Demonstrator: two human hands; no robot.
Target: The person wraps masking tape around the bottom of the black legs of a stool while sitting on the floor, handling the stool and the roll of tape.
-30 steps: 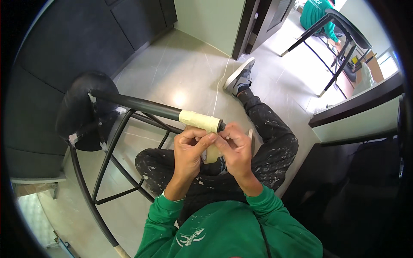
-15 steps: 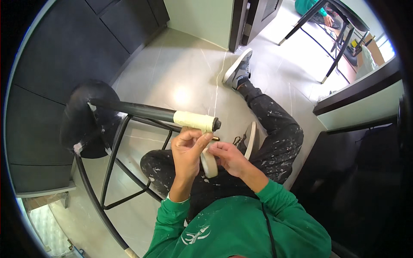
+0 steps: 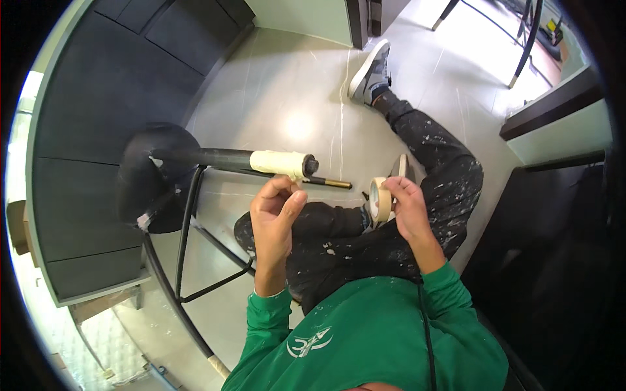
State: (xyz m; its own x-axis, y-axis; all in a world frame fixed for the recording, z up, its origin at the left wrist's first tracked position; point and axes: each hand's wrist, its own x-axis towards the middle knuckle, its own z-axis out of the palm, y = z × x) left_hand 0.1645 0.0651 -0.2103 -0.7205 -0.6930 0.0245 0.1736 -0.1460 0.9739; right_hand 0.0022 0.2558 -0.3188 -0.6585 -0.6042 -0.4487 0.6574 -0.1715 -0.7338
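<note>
A black stool lies tipped at my left, its round seat (image 3: 160, 179) against the cabinet. One leg (image 3: 222, 158) points to the right, with cream masking tape (image 3: 277, 163) wrapped round it near its dark tip. My left hand (image 3: 274, 212) is just below this wrapping, fingers curled near its lower edge and thumb apart from them; whether the fingertips touch the tape is hard to see. In my right hand (image 3: 405, 199) a roll of masking tape (image 3: 380, 199) is pinched by its rim, away from the leg. No tape strand shows between roll and leg.
My paint-flecked legs (image 3: 450, 156) stretch over the tiled floor (image 3: 300, 85). Another stool leg (image 3: 332, 182) ends in a brass-coloured tip. Dark cabinets (image 3: 117, 124) stand left, a black panel (image 3: 521, 260) right. A further dark-legged piece of furniture (image 3: 525, 58) is at the upper right.
My right hand has moved right with the tape roll, away from my left hand. My left thumb has come off the wrapped leg and dropped slightly. The whole view has shifted.
</note>
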